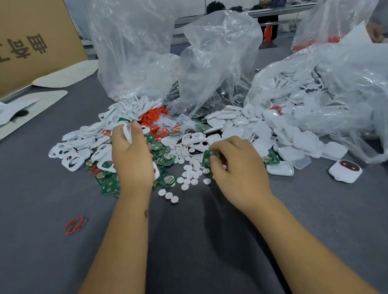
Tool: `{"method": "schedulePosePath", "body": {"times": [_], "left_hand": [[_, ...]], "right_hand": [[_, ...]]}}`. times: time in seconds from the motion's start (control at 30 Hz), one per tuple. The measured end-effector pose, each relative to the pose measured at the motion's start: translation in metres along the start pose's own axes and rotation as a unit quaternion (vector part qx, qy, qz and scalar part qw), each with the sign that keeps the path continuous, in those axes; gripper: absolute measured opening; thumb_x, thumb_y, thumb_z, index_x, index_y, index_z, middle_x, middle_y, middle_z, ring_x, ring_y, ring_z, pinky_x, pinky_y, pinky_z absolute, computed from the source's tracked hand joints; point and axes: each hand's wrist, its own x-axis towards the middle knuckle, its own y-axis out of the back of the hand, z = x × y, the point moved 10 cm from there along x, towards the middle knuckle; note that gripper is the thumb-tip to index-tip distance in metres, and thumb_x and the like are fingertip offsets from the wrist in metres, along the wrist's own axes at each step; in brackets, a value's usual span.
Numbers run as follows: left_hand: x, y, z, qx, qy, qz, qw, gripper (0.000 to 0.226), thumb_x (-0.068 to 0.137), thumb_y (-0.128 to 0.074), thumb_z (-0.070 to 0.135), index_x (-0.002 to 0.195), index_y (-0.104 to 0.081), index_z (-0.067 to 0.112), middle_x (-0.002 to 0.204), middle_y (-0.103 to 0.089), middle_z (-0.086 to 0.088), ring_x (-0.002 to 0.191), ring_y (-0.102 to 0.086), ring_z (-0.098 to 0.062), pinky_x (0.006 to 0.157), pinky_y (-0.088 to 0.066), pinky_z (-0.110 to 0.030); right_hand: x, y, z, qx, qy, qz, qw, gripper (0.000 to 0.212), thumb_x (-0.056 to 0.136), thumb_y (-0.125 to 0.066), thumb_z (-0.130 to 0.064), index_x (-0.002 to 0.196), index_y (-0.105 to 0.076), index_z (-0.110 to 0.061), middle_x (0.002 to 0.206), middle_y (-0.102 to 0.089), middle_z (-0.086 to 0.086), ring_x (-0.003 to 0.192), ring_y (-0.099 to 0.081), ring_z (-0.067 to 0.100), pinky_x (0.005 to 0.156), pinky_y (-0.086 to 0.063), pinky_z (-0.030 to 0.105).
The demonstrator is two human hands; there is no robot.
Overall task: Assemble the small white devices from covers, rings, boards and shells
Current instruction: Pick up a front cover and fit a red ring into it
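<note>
My left hand is over the pile of green boards and pinches a white cover upright between its fingers. My right hand is curled around a green board beside scattered small white discs. White covers with cut-outs lie heaped to the left, orange-red rings behind, white shells to the right. One assembled white device with a red ring lies at the right.
Clear plastic bags stand behind the piles, and one at the right spills shells. A loose red ring lies on the grey cloth at the left. A cardboard sheet leans at the back left. Other people are working at the far right and back.
</note>
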Motion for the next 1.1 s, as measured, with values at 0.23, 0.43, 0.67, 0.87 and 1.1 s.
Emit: {"method": "schedulePosePath", "body": {"times": [0.23, 0.43, 0.67, 0.87, 1.1], "left_hand": [[-0.039, -0.059, -0.002, -0.131, 0.004, -0.054, 0.99, 0.021, 0.103, -0.04, 0.021, 0.088, -0.051, 0.031, 0.072, -0.06, 0.003, 0.063, -0.057, -0.011, 0.058, -0.047, -0.028], [-0.031, -0.058, -0.02, -0.149, 0.058, -0.065, 0.985, 0.018, 0.104, -0.039, 0.018, 0.096, -0.049, 0.03, 0.091, -0.069, -0.003, 0.082, -0.07, -0.019, 0.069, -0.059, -0.029], [-0.027, -0.049, -0.02, -0.164, 0.071, -0.039, 0.983, 0.019, 0.102, -0.039, 0.014, 0.096, -0.05, 0.027, 0.1, -0.066, -0.001, 0.088, -0.069, -0.01, 0.076, -0.059, -0.027], [-0.032, -0.031, -0.016, -0.212, 0.072, 0.03, 0.974, 0.019, 0.101, -0.039, 0.013, 0.094, -0.048, 0.028, 0.104, -0.063, -0.011, 0.092, -0.067, -0.018, 0.072, -0.055, -0.024], [-0.026, -0.014, -0.021, -0.295, 0.106, 0.111, 0.943, 0.019, 0.104, -0.034, 0.017, 0.117, -0.043, 0.027, 0.117, -0.058, -0.011, 0.102, -0.066, -0.02, 0.088, -0.057, -0.032]], "right_hand": [[0.07, -0.027, 0.028, -0.04, -0.076, -0.078, 0.993, 0.031, 0.097, -0.039, -0.016, 0.082, -0.062, -0.003, 0.091, -0.063, 0.014, 0.094, -0.054, 0.032, 0.084, -0.043, 0.04], [0.095, -0.047, 0.043, -0.103, -0.112, -0.195, 0.969, 0.042, 0.077, -0.056, -0.005, 0.111, -0.07, -0.027, 0.115, -0.063, 0.009, 0.111, -0.051, 0.026, 0.083, -0.049, 0.028], [0.094, -0.047, 0.033, -0.114, -0.056, -0.187, 0.974, 0.044, 0.08, -0.057, -0.004, 0.113, -0.07, -0.029, 0.115, -0.065, 0.01, 0.115, -0.051, 0.027, 0.092, -0.05, 0.038], [0.098, -0.036, 0.011, -0.164, -0.029, -0.066, 0.984, 0.032, 0.08, -0.06, -0.007, 0.109, -0.07, -0.017, 0.113, -0.061, 0.008, 0.112, -0.046, 0.031, 0.085, -0.036, 0.033], [0.107, -0.094, -0.058, 0.022, 0.052, -0.187, 0.981, 0.052, 0.09, -0.043, 0.007, 0.133, -0.058, -0.017, 0.138, -0.055, 0.011, 0.126, -0.049, 0.029, 0.103, -0.042, 0.041]]}}
